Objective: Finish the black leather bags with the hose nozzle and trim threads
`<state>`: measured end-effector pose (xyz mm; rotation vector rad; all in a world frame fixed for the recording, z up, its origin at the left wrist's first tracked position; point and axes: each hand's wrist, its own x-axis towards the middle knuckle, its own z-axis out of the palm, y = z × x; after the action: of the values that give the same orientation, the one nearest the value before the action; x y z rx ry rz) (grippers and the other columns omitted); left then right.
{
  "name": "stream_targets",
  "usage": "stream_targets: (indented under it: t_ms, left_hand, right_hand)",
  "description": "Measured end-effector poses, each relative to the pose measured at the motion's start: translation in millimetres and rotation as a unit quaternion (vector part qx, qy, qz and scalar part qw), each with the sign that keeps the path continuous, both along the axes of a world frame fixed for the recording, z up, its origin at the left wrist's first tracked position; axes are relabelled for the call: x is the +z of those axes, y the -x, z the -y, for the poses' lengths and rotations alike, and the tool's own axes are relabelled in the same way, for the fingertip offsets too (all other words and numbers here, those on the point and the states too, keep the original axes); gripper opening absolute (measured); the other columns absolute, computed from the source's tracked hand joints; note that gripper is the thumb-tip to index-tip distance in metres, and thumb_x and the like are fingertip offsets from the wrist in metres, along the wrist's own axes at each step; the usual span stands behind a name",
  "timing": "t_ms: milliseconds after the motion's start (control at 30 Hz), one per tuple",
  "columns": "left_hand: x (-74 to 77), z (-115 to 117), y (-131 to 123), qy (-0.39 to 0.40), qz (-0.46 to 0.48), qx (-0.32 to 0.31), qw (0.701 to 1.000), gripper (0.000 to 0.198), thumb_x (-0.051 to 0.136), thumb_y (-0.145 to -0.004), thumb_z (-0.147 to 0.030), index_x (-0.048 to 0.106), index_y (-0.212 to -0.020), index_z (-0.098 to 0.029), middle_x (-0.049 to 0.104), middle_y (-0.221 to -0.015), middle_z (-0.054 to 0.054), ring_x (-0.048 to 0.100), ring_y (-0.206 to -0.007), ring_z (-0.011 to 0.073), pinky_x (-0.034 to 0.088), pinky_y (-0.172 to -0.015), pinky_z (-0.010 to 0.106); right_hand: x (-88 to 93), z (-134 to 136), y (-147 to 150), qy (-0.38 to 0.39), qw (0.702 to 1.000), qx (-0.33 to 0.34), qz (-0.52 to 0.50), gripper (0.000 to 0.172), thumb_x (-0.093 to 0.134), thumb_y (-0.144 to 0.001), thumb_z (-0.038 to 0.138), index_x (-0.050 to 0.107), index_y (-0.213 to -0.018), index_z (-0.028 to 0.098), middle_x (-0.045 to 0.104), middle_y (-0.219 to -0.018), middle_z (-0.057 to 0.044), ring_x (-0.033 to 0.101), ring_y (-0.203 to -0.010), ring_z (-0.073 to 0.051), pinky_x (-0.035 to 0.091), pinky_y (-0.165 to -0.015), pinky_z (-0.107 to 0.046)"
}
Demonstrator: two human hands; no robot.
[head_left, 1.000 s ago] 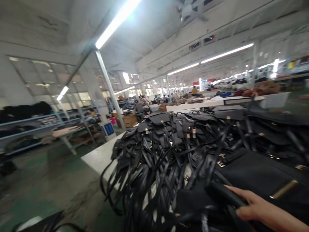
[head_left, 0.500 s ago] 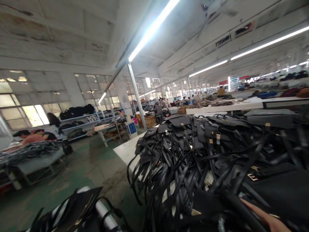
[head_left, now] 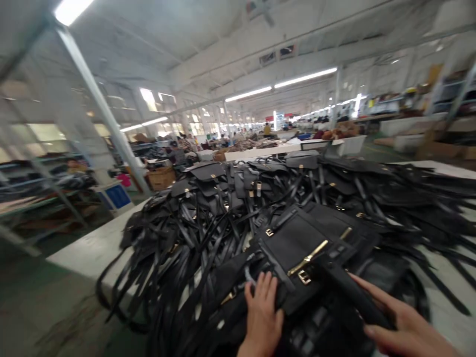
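A black bag [head_left: 293, 238] with gold buckles and a gold zipper lies on a large heap of similar black bags [head_left: 208, 171] with long loose straps. My left hand [head_left: 262, 310] rests on the bag's near left side, its fingers stretched out. At the lower right, my right hand [head_left: 397, 317] is closed around a dark edge or flap of a black bag, thumb below and fingers above. Shadow hides where that part joins the rest.
The heap covers much of a white table [head_left: 92, 240], straps hanging over its near left edge. A metal post [head_left: 100, 109] rises beyond the left corner, near a cardboard box [head_left: 161, 177] and a blue-and-white box [head_left: 113, 196]. Other worktables and people are farther back.
The view has swung right. My left hand has come into view on the black bag. My right hand shows more fully, gripping a dark part, and the bag's buckled, zippered face is now visible.
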<state>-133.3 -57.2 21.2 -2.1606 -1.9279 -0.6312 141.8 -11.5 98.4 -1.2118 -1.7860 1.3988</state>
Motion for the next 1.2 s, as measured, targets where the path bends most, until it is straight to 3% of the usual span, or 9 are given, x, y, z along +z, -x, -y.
stream_targets:
  t_ms: [67,167,367,567,867,933,1000,1100,1200]
  left_hand:
    - [-1.8,4,15,-0.002,-0.026,0.029,0.999,0.059,0.045,-0.072,-0.013,0.034,-0.129,-0.024,0.038,-0.135,0.003,0.029,-0.125,0.0267,0.027,-0.096,0.055]
    - [-4.3,5,25,-0.008,-0.053,0.03,0.998,0.058,0.042,-0.075,-0.01,0.032,-0.13,-0.024,0.038,-0.134,0.002,0.03,-0.124,0.023,0.031,-0.096,0.048]
    - [-6.3,7,18,-0.012,-0.037,0.046,0.998,0.052,0.042,-0.077,-0.013,0.036,-0.128,-0.024,0.04,-0.133,0.002,0.033,-0.122,0.0225,0.033,-0.095,0.045]
    - [-9.7,9,17,-0.014,-0.024,0.041,0.999,0.051,0.042,-0.078,-0.013,0.036,-0.128,-0.025,0.041,-0.133,0.001,0.036,-0.12,0.0227,0.033,-0.093,0.044]
    - [-15.7,4,20,-0.048,-0.037,0.03,0.998,0.049,0.04,-0.076,-0.011,0.042,-0.123,-0.024,0.045,-0.129,0.001,0.04,-0.117,0.0214,0.033,-0.091,0.042]
    - [-22.7,0,23,-0.072,-0.032,0.028,0.996,0.047,0.04,-0.075,-0.012,0.046,-0.12,-0.023,0.049,-0.126,0.002,0.043,-0.114,0.0212,0.035,-0.088,0.041]
    - [-30.5,-5,26,-0.1,-0.024,0.024,0.994,0.045,0.04,-0.074,-0.014,0.049,-0.116,-0.023,0.052,-0.123,0.003,0.046,-0.11,0.0216,0.036,-0.084,0.04]
    - [-38.3,-10,32,-0.133,-0.025,0.011,0.991,0.041,0.041,-0.073,-0.018,0.052,-0.113,-0.021,0.056,-0.118,0.005,0.05,-0.105,0.0222,0.037,-0.08,0.039]
    - [-40.3,-13,35,-0.148,-0.033,-0.005,0.988,0.039,0.041,-0.074,-0.02,0.053,-0.111,-0.019,0.058,-0.115,0.005,0.053,-0.1,0.021,0.038,-0.077,0.037]
  right_hand:
    - [11.9,15,2,0.066,0.997,-0.017,-0.039,0.088,0.057,-0.06,0.03,0.016,-0.137,0.019,0.066,-0.093,-0.005,0.061,-0.072,-0.026,0.051,-0.064,-0.032]
    - [27.2,33,6,0.122,0.992,-0.021,-0.037,0.093,0.055,-0.056,0.025,0.01,-0.138,0.015,0.065,-0.075,-0.001,0.05,-0.045,-0.015,0.038,-0.038,-0.022]
    - [39.6,53,26,0.122,0.991,0.061,-0.004,0.082,0.056,-0.048,0.019,0.04,-0.128,0.02,0.063,-0.095,-0.002,0.058,-0.076,-0.022,0.047,-0.059,-0.024]
    - [13.7,46,55,0.205,0.978,0.039,-0.028,0.087,0.052,-0.046,0.006,0.033,-0.13,0.019,0.063,-0.083,0.0,0.047,-0.038,-0.006,0.036,-0.031,-0.014]
    - [12.0,17,82,0.173,0.977,0.061,-0.107,0.087,0.059,-0.051,0.005,0.031,-0.131,0.024,0.063,-0.07,0.004,0.048,-0.034,-0.007,0.039,-0.028,-0.015]
    - [10.1,22,83,0.162,0.98,0.044,-0.108,0.086,0.061,-0.049,0.003,0.037,-0.128,0.024,0.065,-0.08,0.002,0.054,-0.042,-0.009,0.044,-0.034,-0.017]
    - [3.6,27,83,0.142,0.983,0.028,-0.113,0.083,0.064,-0.044,-0.001,0.047,-0.122,0.021,0.064,-0.096,-0.001,0.062,-0.072,-0.016,0.051,-0.06,-0.021]
    - [-7.7,28,89,0.104,0.985,0.027,-0.131,0.076,0.066,-0.04,-0.005,0.057,-0.112,0.017,0.06,-0.109,-0.001,0.05,-0.107,-0.022,0.037,-0.093,-0.025]
    - [-8.6,22,102,0.071,0.986,0.024,-0.147,0.08,0.065,-0.04,-0.005,0.054,-0.116,0.017,0.062,-0.107,0.0,0.051,-0.104,-0.022,0.039,-0.09,-0.025]
